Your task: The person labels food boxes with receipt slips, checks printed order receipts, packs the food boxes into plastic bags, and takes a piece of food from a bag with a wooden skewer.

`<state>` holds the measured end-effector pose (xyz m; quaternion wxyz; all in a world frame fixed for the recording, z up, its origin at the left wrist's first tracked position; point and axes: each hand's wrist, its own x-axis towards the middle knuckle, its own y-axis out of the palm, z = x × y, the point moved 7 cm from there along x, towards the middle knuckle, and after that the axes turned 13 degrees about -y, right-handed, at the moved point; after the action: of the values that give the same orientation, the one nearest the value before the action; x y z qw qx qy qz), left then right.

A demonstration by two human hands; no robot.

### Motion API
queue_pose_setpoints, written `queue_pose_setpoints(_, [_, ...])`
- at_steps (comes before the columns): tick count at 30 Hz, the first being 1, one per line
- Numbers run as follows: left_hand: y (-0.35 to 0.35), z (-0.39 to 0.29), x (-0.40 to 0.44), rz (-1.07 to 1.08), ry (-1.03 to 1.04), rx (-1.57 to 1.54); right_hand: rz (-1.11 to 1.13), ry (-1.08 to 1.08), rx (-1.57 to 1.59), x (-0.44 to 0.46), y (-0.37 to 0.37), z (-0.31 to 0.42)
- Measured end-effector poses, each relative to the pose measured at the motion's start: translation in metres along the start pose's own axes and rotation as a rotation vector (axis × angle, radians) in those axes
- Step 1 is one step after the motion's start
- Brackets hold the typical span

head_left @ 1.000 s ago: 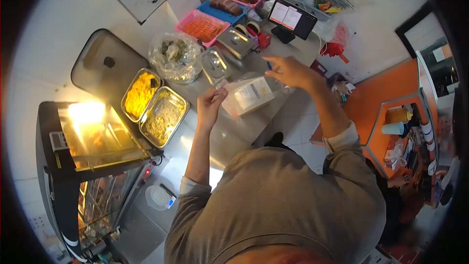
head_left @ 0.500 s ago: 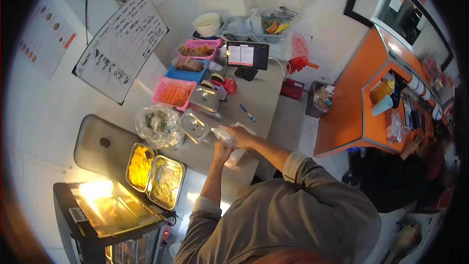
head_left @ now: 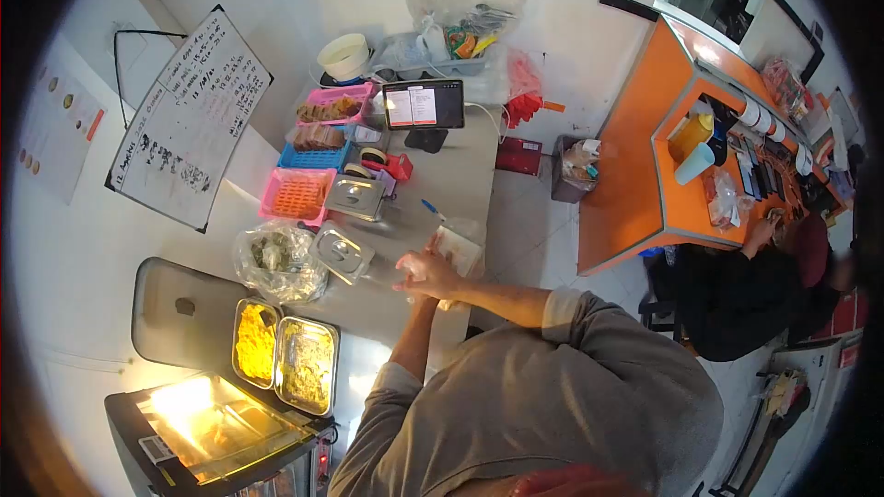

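Over the metal worktable, my right hand [head_left: 429, 271] lies across my left hand [head_left: 421, 298], with its fingers stretched out and apart. The right hand covers most of my left hand, so its fingers are hidden. I cannot make out anything held between the two. Beside and partly under them is a flat white pad or paper [head_left: 458, 252], with clear plastic near its far edge. A blue pen [head_left: 433, 209] lies just beyond it. Left of my hands rests a steel container lid [head_left: 343, 254], next to a clear plastic bag [head_left: 281, 262] with green leafy stuff inside.
Pink basket [head_left: 298, 195], blue basket [head_left: 316, 147], second steel lid [head_left: 355, 196] and tablet [head_left: 424, 104] stand further back. Food trays [head_left: 308, 365] and a lit warmer [head_left: 216, 428] are near left. A co-worker [head_left: 737, 290] sits at the orange counter [head_left: 626, 147] on the right.
A crumpled clear plastic bag was gripped in both hands; now it is no longer visible in them. My right hand has opened out over the left. The camera view has shifted.
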<state>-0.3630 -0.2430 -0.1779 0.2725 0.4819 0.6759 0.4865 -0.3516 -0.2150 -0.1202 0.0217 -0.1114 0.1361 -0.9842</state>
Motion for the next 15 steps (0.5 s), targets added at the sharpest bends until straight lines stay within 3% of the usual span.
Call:
queue_pose_setpoints(1, [-0.005,0.0,0.002,0.037,0.043,-0.144,0.032,-0.012,0.007,0.0,0.006,0.004])
queue_pose_setpoints(2, [-0.016,0.003,0.006,-0.085,0.011,0.029,-0.013,-0.064,-0.063,-0.013,-0.005,0.011])
queue_pose_setpoints(4, [0.02,-0.013,0.016,-0.319,-0.036,0.381,-0.27,-0.215,-0.323,-0.042,-0.059,0.13])
queue_pose_setpoints(6, [0.062,-0.035,0.026,-0.555,-0.068,0.727,-0.452,-0.268,-0.586,-0.084,-0.108,0.175])
queue_pose_setpoints(8, [0.087,-0.047,0.037,-0.482,-0.081,0.642,-0.498,-0.192,-0.837,-0.139,-0.143,0.128])
queue_pose_setpoints(11, [0.132,-0.053,0.046,-0.431,-0.268,0.309,-0.322,-0.174,-1.192,-0.17,-0.139,0.115])
queue_pose_setpoints(14, [0.159,-0.05,0.033,-0.37,-0.449,0.097,-0.604,-0.506,-1.099,-0.169,-0.131,0.116])
queue_pose_setpoints(15, [0.172,-0.051,0.033,-0.334,-0.531,-0.007,-0.59,-0.514,-1.057,-0.163,-0.133,0.12])
